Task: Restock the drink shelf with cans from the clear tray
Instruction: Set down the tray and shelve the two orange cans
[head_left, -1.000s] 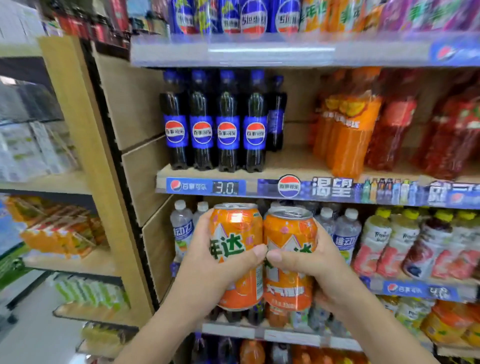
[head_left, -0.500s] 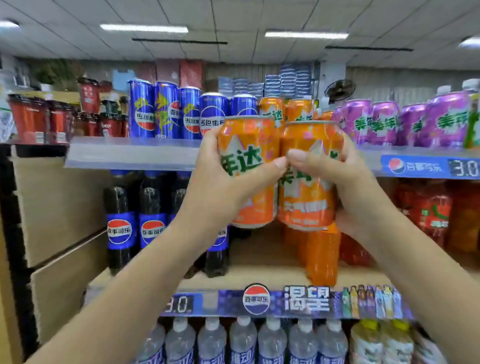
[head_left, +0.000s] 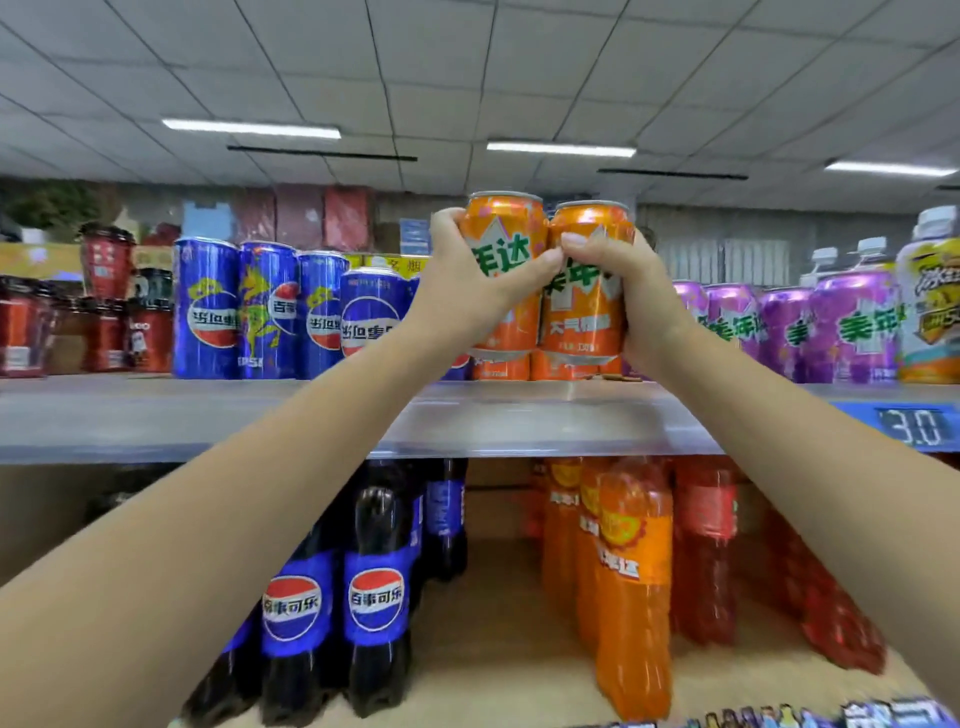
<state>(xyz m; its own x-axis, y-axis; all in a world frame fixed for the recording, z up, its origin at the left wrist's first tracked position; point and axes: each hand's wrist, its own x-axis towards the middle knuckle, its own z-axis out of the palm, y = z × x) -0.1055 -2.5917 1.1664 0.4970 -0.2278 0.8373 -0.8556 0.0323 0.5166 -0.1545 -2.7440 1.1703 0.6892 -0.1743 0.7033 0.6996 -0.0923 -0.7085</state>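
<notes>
Cans are up high, one in each hand. The left hand (head_left: 462, 291) is wrapped tight around the left orange can (head_left: 503, 260), and the right hand (head_left: 636, 296) is wrapped tight around the right orange can (head_left: 586, 291). Both cans stand straight up, side by side and touching, thumbs meeting in the middle. They hang just above the top shelf (head_left: 208, 415), right over the shelf's orange cans (head_left: 524, 366), between the blue cans (head_left: 270, 312) and the purple cans (head_left: 831, 327). The spot lies straight down and a bit forward, I think. Both hands look equally near. I cannot see the clear tray.
</notes>
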